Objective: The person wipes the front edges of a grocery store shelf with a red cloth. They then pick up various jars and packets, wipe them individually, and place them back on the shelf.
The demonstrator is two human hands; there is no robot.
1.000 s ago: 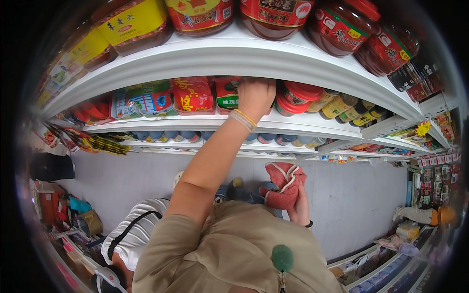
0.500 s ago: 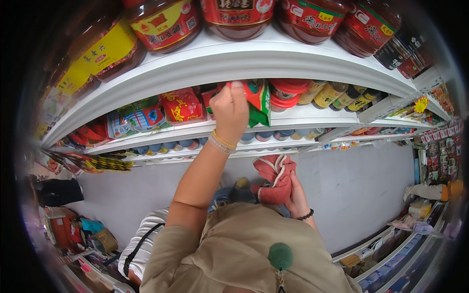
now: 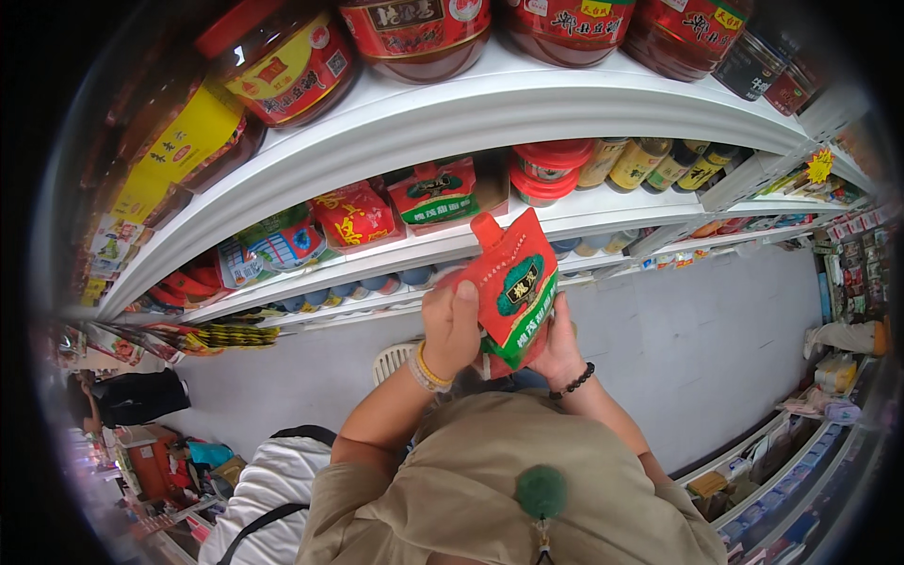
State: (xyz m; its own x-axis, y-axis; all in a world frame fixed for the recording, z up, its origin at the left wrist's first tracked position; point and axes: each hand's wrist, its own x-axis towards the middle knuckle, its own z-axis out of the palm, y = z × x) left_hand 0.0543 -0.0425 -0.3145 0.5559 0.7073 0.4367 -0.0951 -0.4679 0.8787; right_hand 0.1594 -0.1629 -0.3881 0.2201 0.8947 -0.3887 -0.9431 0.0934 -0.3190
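Note:
My left hand [image 3: 453, 325] grips a red and green spouted pouch [image 3: 518, 282] by its left side, out in front of the shelf. The pouch tilts, its red cap at the top and its printed face turned up. My right hand [image 3: 562, 347] is behind the lower right of the pouch, its fingers partly hidden. A bit of red cloth [image 3: 540, 352] shows between that hand and the pouch. A similar red and green pouch [image 3: 435, 193] remains on the shelf, beside a red bag [image 3: 354, 215].
Large red-lidded sauce jars [image 3: 282, 71] line the upper white shelf [image 3: 527, 99]. Red tubs [image 3: 546, 169] and bottles [image 3: 640, 165] stand below. A person in white [image 3: 259, 490] is close at my left. A pale stool [image 3: 393, 361] stands on the grey floor [image 3: 687, 348].
My left hand has drawn the pouch out from the shelf, down toward me. My right hand has risen to meet it, and the red cloth is now mostly hidden behind the pouch.

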